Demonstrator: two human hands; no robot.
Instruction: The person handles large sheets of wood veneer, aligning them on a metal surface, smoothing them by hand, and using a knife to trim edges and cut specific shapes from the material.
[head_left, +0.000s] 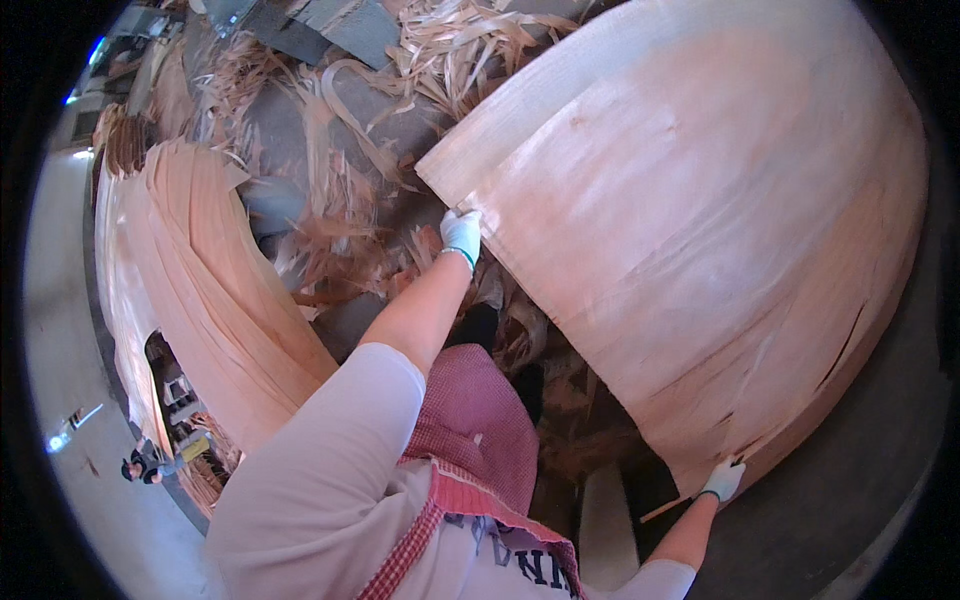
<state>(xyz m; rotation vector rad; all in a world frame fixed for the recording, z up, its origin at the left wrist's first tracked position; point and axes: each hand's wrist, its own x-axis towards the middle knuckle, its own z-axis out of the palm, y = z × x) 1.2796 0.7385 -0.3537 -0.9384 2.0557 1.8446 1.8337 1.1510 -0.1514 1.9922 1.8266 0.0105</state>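
Both gloved hands hold a large veneer sheet [690,230]: left hand [461,236] fingers pinch its near edge, right hand [722,480] fingers grip the opposite corner. Seemingly mid-carry, demanding even support against splitting.

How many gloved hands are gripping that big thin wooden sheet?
2. The left hand grips the wooden sheet at its left edge, near the upper corner. The right hand grips its lower edge, near a split. Both wear white gloves.
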